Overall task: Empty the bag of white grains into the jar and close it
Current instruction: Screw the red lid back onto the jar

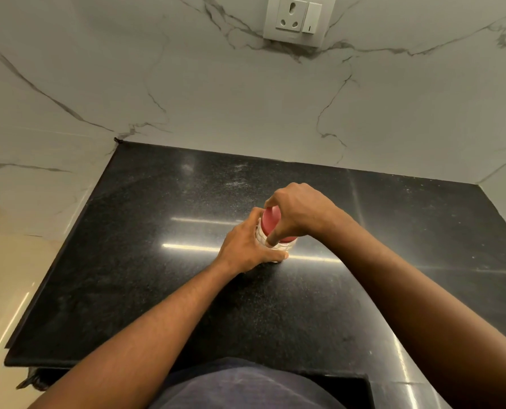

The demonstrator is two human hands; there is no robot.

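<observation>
The jar stands upright mid-desk, well below the wall socket. Its body is clasped by the left hand; the red lid is pinched by the right hand. Probably rigid, smooth and somewhat heavy when filled, it is best steadied at the body.

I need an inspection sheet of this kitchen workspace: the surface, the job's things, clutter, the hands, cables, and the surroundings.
Surface: black speckled stone countertop, glossy, with faint pale dusty smears near the back.
Job's things: clear patterned jar stands upright; red round lid sits on top. No bag is in view.
Clutter: nothing seen.
Hands: left hand wraps the jar's body; right hand grips the lid from above.
Cables: nothing seen.
Surroundings: white marble-patterned wall with grey veins; white wall socket with switch, nothing plugged in.
</observation>
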